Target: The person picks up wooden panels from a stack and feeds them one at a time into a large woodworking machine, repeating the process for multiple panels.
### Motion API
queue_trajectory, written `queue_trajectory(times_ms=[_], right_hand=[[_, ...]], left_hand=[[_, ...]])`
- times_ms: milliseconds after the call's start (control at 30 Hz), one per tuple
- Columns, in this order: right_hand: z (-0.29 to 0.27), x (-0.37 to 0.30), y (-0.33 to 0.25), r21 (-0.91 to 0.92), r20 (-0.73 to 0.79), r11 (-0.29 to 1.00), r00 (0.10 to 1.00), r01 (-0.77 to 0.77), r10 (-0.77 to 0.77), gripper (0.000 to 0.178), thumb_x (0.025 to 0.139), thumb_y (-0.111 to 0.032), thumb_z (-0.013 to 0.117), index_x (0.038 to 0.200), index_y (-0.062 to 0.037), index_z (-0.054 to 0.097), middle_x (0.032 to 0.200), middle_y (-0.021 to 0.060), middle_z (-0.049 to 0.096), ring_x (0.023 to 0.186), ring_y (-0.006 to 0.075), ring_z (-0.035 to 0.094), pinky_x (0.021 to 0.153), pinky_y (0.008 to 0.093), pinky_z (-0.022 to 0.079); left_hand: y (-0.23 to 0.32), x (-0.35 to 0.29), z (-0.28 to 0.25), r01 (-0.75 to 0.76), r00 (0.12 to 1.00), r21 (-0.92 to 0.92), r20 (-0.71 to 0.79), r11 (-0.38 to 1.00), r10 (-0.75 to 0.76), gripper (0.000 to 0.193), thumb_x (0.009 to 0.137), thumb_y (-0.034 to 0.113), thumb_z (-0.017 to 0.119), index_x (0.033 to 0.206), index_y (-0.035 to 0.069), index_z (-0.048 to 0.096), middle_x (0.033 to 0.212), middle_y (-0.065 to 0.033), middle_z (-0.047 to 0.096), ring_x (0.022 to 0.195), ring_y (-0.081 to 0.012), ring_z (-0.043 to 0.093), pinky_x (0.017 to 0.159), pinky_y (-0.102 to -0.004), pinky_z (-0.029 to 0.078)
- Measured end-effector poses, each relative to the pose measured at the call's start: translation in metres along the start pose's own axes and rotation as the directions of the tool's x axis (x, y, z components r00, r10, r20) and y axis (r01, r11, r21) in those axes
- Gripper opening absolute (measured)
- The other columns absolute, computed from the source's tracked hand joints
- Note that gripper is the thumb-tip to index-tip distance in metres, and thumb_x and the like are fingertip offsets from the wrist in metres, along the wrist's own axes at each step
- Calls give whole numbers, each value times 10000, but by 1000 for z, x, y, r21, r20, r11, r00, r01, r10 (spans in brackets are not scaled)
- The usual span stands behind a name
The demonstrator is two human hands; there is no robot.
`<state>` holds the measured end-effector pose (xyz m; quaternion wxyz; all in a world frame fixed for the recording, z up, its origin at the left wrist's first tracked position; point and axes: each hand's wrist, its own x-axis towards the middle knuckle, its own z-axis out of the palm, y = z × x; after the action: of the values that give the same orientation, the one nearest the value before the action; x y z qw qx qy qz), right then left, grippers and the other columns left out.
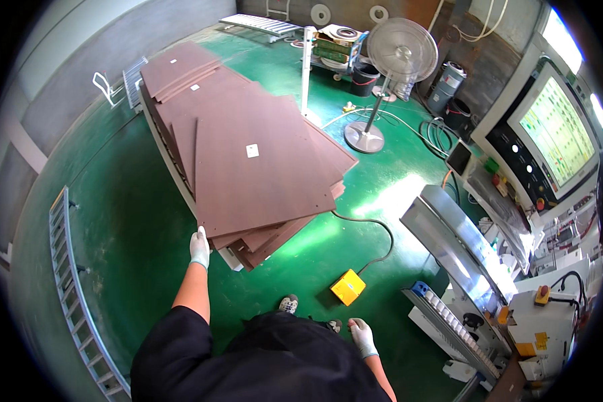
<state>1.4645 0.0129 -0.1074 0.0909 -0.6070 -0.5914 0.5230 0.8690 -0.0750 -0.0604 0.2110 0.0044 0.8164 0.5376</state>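
Left hand (199, 249) grips a big brown board (261, 167)

The left hand pinches the board's near left corner. The board lies on top of a messy pile (333, 155). Next, a yellow box (348, 287) sits on the green floor (141, 201). Then the right hand (363, 338) hangs, gloved; I see nothing in it, but cannot tell if it's curled.
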Motion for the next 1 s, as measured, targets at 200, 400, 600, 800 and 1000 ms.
queue_trajectory(times_ms=[200, 400, 600, 800, 1000], right_hand=[[47, 13, 0, -26, 133, 1000, 991, 0, 4, 321, 977, -244, 575, 1099, 38, 668, 952, 96, 708, 883, 166, 657, 833, 304, 515], [82, 1, -98, 21, 350, 995, 932, 93, -94, 374, 988, -270, 569, 1195, 36, 626, 1017, 105, 699, 940, 170, 648, 872, 305, 507], [119, 7, -184, 311, 609, 950, 763, 23, -218, 433, 985, -336, 595, 1209, 35, 584, 1005, 128, 677, 928, 212, 654, 874, 340, 516], [143, 10, -190, 489, 562, 801, 827, -345, 13, 398, 967, -348, 635, 1041, 42, 609, 903, 105, 664, 821, 195, 656, 731, 330, 545], [62, -23, -207, 525, 204, 850, 975, -34, -87, 330, 970, -307, 619, 1028, 16, 651, 941, 45, 669, 868, 143, 633, 809, 291, 499]], left_hand=[[11, -25, -44, -74, 925, 393, 371, 916, -85, 538, 1030, 508, 349, 988, 28, 588, 655, -97, 614, 567, -174, 566, 565, -320, 482], [-45, -172, -43, 128, 748, 278, 603, 952, -277, 631, 1049, 488, 286, 997, -52, 609, 802, -152, 688, 690, -209, 656, 662, -333, 532], [20, -189, -15, 25, 797, 146, 594, 989, -108, 622, 1046, 485, 341, 1187, -60, 605, 1153, -167, 671, 1058, -258, 645, 879, -385, 522], [-74, -49, -21, 113, 962, -159, 266, 981, -68, 602, 1026, 507, 395, 1078, -52, 611, 1007, -120, 662, 901, -228, 624, 829, -382, 495], [16, -4, -16, 223, 966, -423, 220, 878, -140, 429, 1022, 413, 457, 1151, 32, 607, 1051, -74, 679, 929, -243, 673, 790, -417, 553]])
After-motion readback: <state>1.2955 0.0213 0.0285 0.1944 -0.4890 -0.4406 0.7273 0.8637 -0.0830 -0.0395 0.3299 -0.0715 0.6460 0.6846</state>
